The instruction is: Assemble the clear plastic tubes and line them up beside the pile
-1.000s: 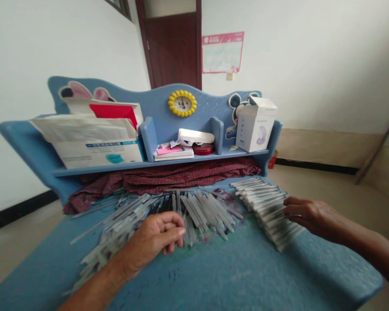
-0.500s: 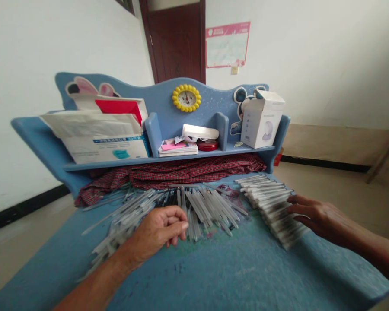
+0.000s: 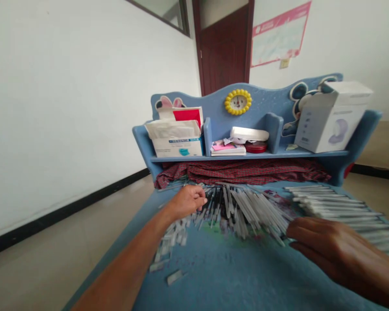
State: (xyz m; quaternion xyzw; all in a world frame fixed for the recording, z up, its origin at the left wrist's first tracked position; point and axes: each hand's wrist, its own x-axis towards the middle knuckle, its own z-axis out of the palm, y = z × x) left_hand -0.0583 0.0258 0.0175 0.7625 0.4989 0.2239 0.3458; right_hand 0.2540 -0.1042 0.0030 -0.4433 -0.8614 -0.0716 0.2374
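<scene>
My left hand (image 3: 188, 201) hovers at the left side of the pile with its fingers curled inward and thumb against them; whatever they hold, if anything, is hidden. Thin dark pen refills (image 3: 210, 207) lie just right of it. Clear plastic pen barrels (image 3: 253, 207) fan out across the middle of the blue tabletop. At their right end, the fingertips of my right hand (image 3: 327, 242), stretched out and slightly blurred, hang close by, with nothing visible in them. Behind that hand, whitish pen-like tubes (image 3: 330, 201) are laid side by side in a row.
Small clear pieces (image 3: 175, 235) are scattered beside my left forearm. A red checked cloth (image 3: 233, 172) is bunched under the blue shelf (image 3: 181, 159). The shelf carries a mask box (image 3: 178, 147), notebooks (image 3: 228, 151), a round red tin (image 3: 256, 148) and a white carton (image 3: 332, 119).
The view has swung left. My right hand has moved from the row of tubes toward the barrels. My left hand has drawn back toward the far left of the pile, still curled.
</scene>
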